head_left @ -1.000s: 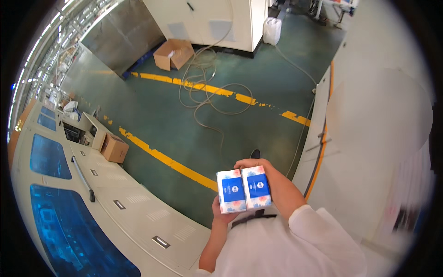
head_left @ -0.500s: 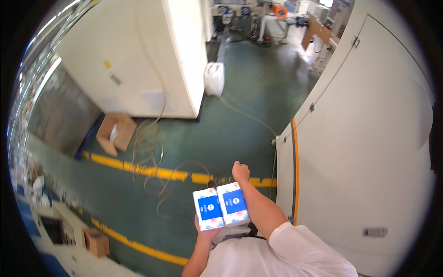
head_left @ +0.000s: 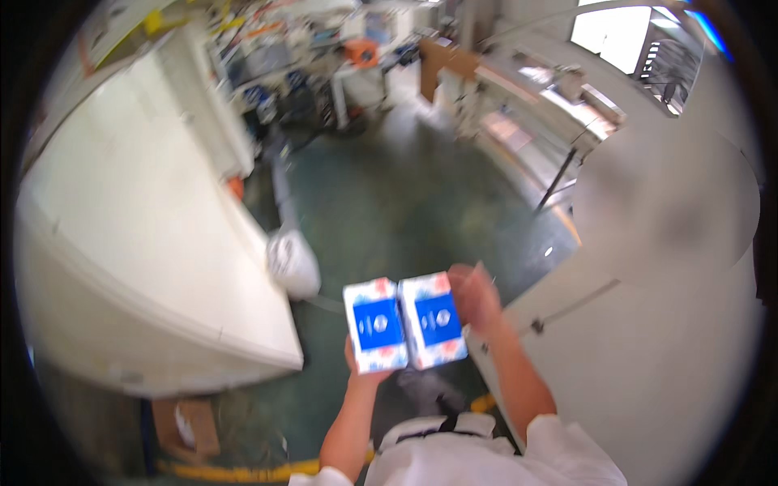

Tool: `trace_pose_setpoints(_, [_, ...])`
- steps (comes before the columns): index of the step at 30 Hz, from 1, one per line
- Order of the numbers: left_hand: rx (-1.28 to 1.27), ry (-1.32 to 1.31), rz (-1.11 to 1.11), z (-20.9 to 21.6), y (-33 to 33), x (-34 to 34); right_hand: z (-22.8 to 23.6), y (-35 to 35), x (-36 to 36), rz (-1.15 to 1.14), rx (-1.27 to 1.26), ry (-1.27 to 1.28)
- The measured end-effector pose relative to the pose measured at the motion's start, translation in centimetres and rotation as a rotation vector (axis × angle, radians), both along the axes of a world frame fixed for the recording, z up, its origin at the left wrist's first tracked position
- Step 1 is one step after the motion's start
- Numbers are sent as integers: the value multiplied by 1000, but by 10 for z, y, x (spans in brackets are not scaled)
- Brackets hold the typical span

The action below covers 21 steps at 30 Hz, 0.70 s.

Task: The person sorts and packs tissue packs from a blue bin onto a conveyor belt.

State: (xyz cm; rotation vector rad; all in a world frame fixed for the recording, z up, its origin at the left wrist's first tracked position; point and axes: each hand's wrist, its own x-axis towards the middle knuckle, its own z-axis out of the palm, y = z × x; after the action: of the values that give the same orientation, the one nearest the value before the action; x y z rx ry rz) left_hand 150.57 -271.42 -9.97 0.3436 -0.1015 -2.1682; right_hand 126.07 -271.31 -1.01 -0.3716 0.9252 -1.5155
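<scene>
Side by side in front of my body are two boxy white packs with blue panels and pink and blue patterned ends: a left pack [head_left: 378, 326] and a right pack [head_left: 435, 320]. A narrow dark gap runs between them. My left hand [head_left: 365, 374] grips from below and the left side, its fingers mostly hidden under the packs. Close by the upper right edge of the right pack is my right hand [head_left: 476, 298], smeared by motion. Whether it touches the pack cannot be made out.
A large cream cabinet [head_left: 138, 219] stands on the left, with a white bag-like container [head_left: 293, 263] at its edge. A pale cabinet [head_left: 648, 364] borders the right side. Ahead are workbenches [head_left: 527, 105] and machinery. An open cardboard box [head_left: 186, 425] sits at lower left.
The view has swung up and toward the benches ahead. The packs are held higher and more level, the gap between them wider. My right hand has come back beside the right pack.
</scene>
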Motion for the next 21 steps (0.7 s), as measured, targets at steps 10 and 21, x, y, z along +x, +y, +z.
trace_pose_setpoints(10, [-85, -349, -115, -14, -307, -95, -124, -262, -66, 117, 260, -163])
trace_pose_setpoints(21, [-64, -293, -217, -76, -685, -338, -176, -590, -314, -22, 79, -459])
